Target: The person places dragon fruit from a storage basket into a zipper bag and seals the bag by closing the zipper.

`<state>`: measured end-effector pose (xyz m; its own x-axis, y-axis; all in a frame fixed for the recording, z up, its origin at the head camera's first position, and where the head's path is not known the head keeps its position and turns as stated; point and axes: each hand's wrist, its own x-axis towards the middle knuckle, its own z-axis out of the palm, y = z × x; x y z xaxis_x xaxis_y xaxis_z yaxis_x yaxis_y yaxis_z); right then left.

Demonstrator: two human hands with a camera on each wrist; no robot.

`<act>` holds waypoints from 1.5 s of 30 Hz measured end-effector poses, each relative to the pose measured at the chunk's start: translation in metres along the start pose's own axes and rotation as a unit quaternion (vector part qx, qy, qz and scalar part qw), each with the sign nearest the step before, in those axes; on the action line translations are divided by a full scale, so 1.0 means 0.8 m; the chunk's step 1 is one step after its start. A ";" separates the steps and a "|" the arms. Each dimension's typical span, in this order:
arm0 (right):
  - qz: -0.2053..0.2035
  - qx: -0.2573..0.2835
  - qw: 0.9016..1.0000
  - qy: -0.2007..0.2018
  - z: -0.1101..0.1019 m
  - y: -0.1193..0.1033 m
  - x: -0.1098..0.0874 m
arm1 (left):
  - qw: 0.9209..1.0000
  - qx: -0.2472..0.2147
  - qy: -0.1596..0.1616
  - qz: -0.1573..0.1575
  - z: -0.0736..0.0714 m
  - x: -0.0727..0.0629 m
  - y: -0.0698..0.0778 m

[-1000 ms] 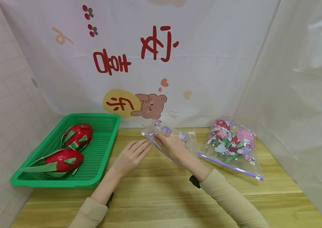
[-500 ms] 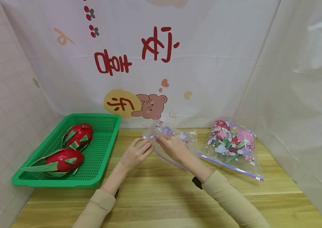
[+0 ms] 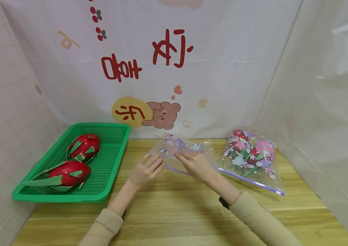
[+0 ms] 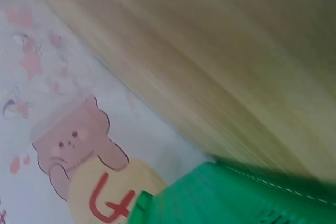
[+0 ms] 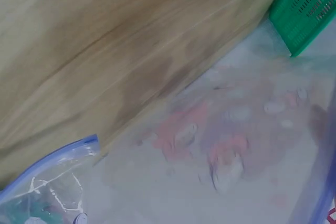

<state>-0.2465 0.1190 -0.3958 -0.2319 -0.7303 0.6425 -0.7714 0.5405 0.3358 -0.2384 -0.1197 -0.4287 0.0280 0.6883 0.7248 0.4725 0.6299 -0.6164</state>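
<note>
A: Your left hand is pinching the left corner of the patterned zip bag.
B: And your right hand is gripping the bag's near edge, though your thumb is hiding.
A: That bag is sitting over the wooden table, between the green basket and the filled bag.

We had soft head-view light, glare on the side wall at two o'clock, and dim, blurred wrist pictures.

Clear plastic bag, pink-and-purple prints, held by you near back edge of table; purple zip edge curves, facing you.
</note>
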 end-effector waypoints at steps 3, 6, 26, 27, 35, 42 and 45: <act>-0.009 -0.025 1.000 0.007 -0.002 0.001 0.005 | 1.000 0.002 0.007 0.030 0.003 0.001 0.010; -0.008 -0.045 0.999 0.010 -0.004 0.002 0.008 | 0.999 -0.008 0.010 0.049 0.005 0.001 0.018; -0.025 -0.052 0.998 0.010 0.003 0.001 -0.023 | 0.996 -0.072 -0.043 0.013 0.004 -0.013 0.012; -0.020 -0.054 0.998 0.014 0.003 0.001 -0.024 | 0.996 -0.075 -0.053 0.018 0.004 -0.013 0.014; 0.007 -0.077 0.996 0.035 -0.006 0.005 -0.015 | 0.991 -0.053 -0.117 0.035 0.001 -0.014 0.029; 0.057 -0.074 0.993 0.069 -0.013 0.011 -0.005 | 0.987 -0.089 -0.132 0.038 0.001 -0.016 0.029; 0.060 -0.072 0.994 0.061 -0.013 0.009 -0.005 | 0.985 -0.098 -0.136 0.025 0.001 -0.013 0.026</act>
<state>-0.2452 0.1299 -0.3887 -0.2373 -0.6063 0.7590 -0.6484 0.6806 0.3410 -0.2297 -0.1130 -0.4496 -0.1701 0.8043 0.5693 0.6385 0.5300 -0.5580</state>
